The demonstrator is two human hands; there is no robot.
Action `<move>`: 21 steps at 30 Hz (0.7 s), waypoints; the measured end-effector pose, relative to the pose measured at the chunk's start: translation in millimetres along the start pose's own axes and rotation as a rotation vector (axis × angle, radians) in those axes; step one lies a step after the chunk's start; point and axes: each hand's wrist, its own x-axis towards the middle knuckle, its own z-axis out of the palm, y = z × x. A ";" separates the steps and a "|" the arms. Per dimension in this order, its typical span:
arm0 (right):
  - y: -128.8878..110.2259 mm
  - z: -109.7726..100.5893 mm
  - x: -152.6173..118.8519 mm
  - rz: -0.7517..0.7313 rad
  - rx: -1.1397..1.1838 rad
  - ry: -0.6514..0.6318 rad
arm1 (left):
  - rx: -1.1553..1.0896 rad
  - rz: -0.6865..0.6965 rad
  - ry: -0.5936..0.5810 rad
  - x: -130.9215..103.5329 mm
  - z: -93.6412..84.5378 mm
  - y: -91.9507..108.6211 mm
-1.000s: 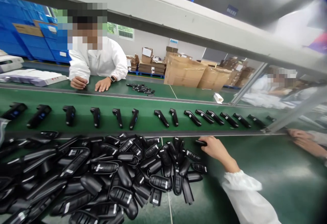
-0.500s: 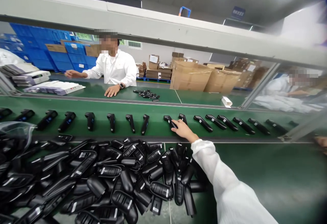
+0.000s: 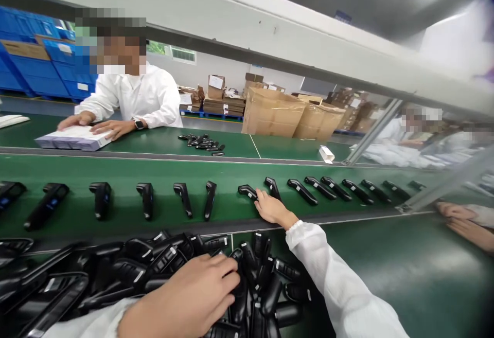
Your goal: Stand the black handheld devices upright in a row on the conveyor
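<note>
My right hand (image 3: 270, 208) lay open on the belt (image 3: 116, 173), fingertips touching a black handset (image 3: 247, 192); I judged squaring it with its neighbours mattered. My left hand (image 3: 193, 297) rested open, gripping nothing, on the worktop's pile of handsets (image 3: 116, 271).

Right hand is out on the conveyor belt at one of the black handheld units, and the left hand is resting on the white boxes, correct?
Not quite. The head view shows the left hand on the pile of black units, not the white boxes; those are under a co-worker's hands. The right hand is on the belt.
</note>
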 end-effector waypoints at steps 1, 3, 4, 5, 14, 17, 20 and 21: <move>2.9 -0.5 -0.2 0.007 -0.016 -0.004 | -0.015 0.040 -0.020 15.3 4.6 0.9; 6.3 -0.9 4.0 0.042 -0.048 -0.010 | -0.033 0.088 -0.036 47.1 19.7 5.1; 6.5 -1.0 8.1 0.061 -0.064 -0.012 | -0.026 0.099 -0.032 62.6 29.1 7.9; 5.4 -1.2 12.9 0.079 -0.077 -0.012 | -0.011 0.096 -0.034 76.9 39.2 10.9; -6.8 -19.7 -13.1 0.217 0.156 0.244 | -0.001 0.010 -0.036 95.6 59.6 16.8; -7.3 -27.7 -50.9 0.210 0.464 0.439 | -0.333 -0.161 0.163 72.1 35.6 -5.7; -33.5 -35.5 -77.4 0.099 0.789 0.362 | -0.785 -0.390 0.422 50.0 21.1 -32.8; -49.1 -37.4 -81.4 0.047 0.944 0.281 | -0.907 -0.446 0.501 44.2 20.3 -39.5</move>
